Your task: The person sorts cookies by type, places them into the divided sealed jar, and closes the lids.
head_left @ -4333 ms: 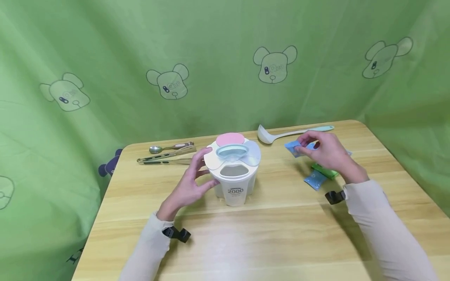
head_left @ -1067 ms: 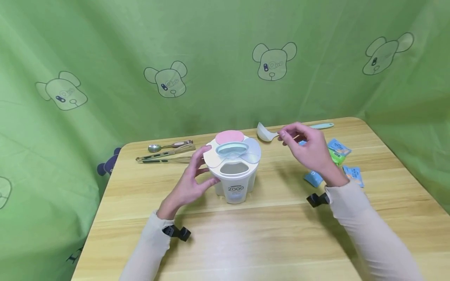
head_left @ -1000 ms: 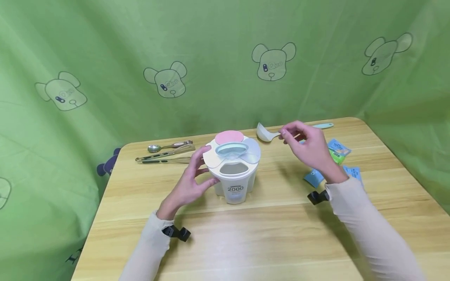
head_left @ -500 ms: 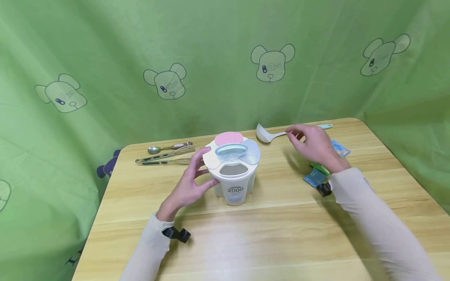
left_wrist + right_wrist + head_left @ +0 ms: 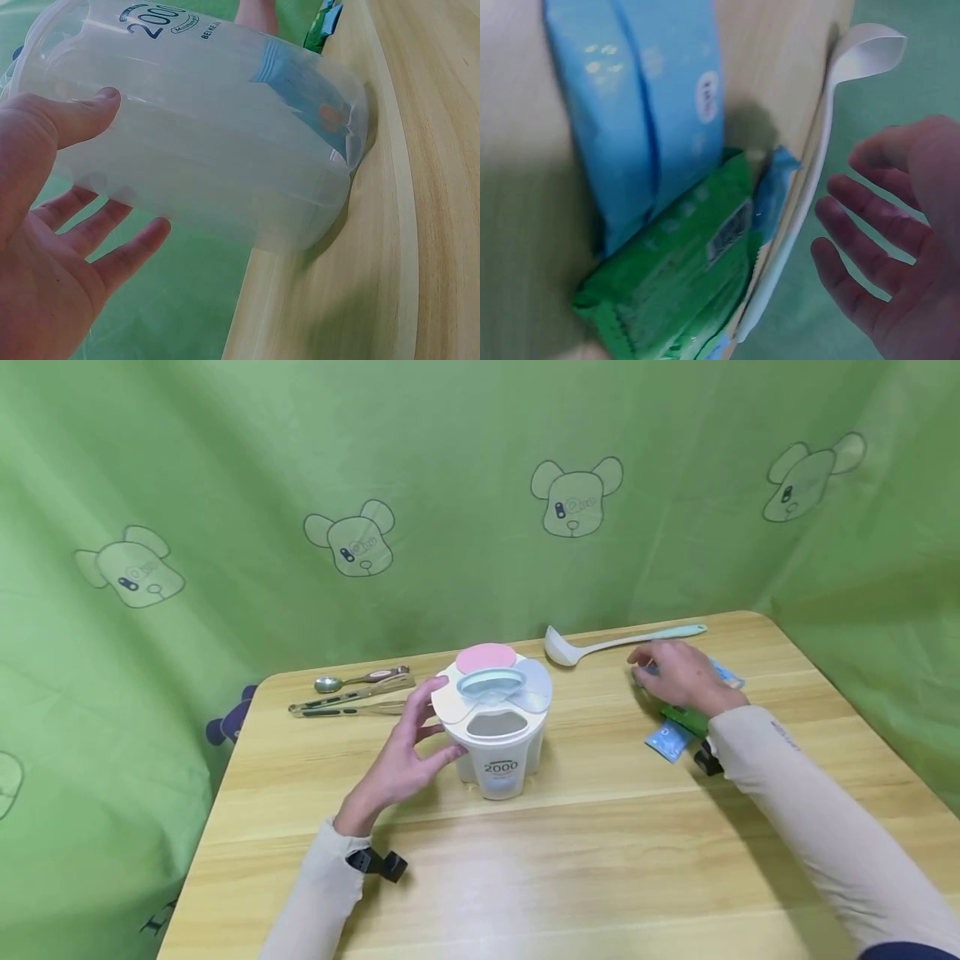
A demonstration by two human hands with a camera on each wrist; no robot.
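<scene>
My left hand [image 5: 401, 760] grips the left side of a white canister [image 5: 501, 768] with a pink, white and blue lid that has an opening at the front. In the left wrist view my left hand [image 5: 60, 217] lies with thumb and fingers around the clear wall, and a blue packet [image 5: 307, 101] shows inside near the bottom. At the right, my right hand [image 5: 682, 677] hovers at the packets, partly covering them. The right wrist view shows my right hand [image 5: 900, 232] with loosely bent fingers and nothing in them, beside a green packet [image 5: 682, 262] and a blue packet [image 5: 652, 97].
A ladle [image 5: 622, 643] lies along the back edge of the wooden table [image 5: 480, 877]. A spoon [image 5: 330, 684], tongs [image 5: 345, 697] and another long utensil [image 5: 345, 711] lie left of the canister. A green curtain [image 5: 465, 443] hangs behind.
The blue packet pinched in my right hand 4.3 seconds ago is out of it. In the last second that hand has moved right, from over the ladle to the packets. My left hand stays on the canister.
</scene>
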